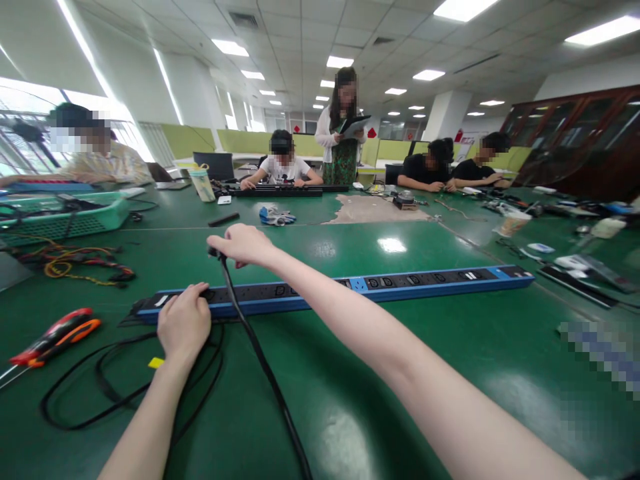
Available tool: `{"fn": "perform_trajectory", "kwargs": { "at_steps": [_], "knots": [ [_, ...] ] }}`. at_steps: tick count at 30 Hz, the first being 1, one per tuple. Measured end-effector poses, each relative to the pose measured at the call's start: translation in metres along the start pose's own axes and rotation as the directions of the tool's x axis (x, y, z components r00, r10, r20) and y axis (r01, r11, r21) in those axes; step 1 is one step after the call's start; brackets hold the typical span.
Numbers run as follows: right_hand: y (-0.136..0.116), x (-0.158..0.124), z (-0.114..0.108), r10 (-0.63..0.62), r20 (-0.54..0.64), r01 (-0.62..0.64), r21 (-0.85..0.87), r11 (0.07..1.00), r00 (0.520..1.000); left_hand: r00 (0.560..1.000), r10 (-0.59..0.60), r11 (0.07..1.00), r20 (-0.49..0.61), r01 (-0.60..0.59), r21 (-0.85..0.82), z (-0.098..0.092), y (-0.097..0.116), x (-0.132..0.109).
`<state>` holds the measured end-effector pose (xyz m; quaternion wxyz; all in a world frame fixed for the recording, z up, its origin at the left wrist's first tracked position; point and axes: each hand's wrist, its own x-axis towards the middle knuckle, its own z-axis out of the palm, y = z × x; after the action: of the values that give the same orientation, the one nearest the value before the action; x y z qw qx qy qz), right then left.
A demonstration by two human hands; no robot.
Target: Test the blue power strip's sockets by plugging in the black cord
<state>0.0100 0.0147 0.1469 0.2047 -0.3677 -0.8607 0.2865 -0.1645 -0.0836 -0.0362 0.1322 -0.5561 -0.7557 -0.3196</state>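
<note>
A long blue and black power strip (425, 285) lies across the green table in front of me. My left hand (185, 321) is closed over its left end, with the fingertips on its socket face. Just above that end, my right hand (246, 245) pinches a black plug (216, 253). From the plug a thick black power cable (260, 357) hangs down and runs toward the bottom edge. My fingers mostly cover the plug, so its pins cannot be made out. Thinner black cord (70, 427) lies in loops by my left wrist, near a yellow tag (156, 363).
To the left lies a red, orange and black screwdriver (63, 339). Tangled wires (65, 263) and a green basket (95, 217) are beyond it. Blue-white gloves (276, 216) and cups (203, 183) stand farther back. Several people sit around the table; one person (343, 133) stands.
</note>
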Motion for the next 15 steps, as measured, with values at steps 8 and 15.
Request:
{"fn": "perform_trajectory", "kwargs": {
  "at_steps": [8, 15],
  "knots": [
    [0.06, -0.026, -0.019, 0.19, 0.031, -0.192, 0.15, 0.97, 0.981, 0.999, -0.025, 1.0, -0.042, 0.025, 0.002, -0.003, 0.005, -0.001],
    [0.052, -0.024, -0.044, 0.08, 0.112, -0.111, 0.306, 0.945, 0.991, 0.999, -0.015, 1.0, -0.03, 0.016, 0.008, -0.004, 0.005, -0.002]
  ]
}}
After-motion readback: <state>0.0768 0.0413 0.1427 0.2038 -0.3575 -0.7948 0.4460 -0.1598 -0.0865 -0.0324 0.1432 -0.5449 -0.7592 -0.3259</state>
